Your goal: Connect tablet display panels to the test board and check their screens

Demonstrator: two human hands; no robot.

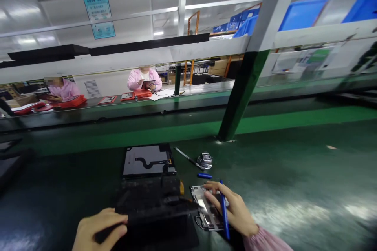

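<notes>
My left hand (101, 227) is closed on the edge of a dark flat panel (150, 200), which is blurred and tilted up off the bench. My right hand (231, 206) has a blue pen (224, 213) tucked between its fingers. Its fingertips rest on a thin metal-framed plate (210, 219) with a short cable loop at its lower left. Just beyond that plate lies a blue pen cap (204, 175). A silver tally counter (205, 159) sits behind the cap, beside a thin rod-like tool (187, 157).
Behind the dark panel lies a flat screen module (147, 160) with a black ribbon cable. A green and white post (244, 86) rises from the green bench (294, 172). Across the aisle, two people in pink sit at a counter with red trays (70, 101).
</notes>
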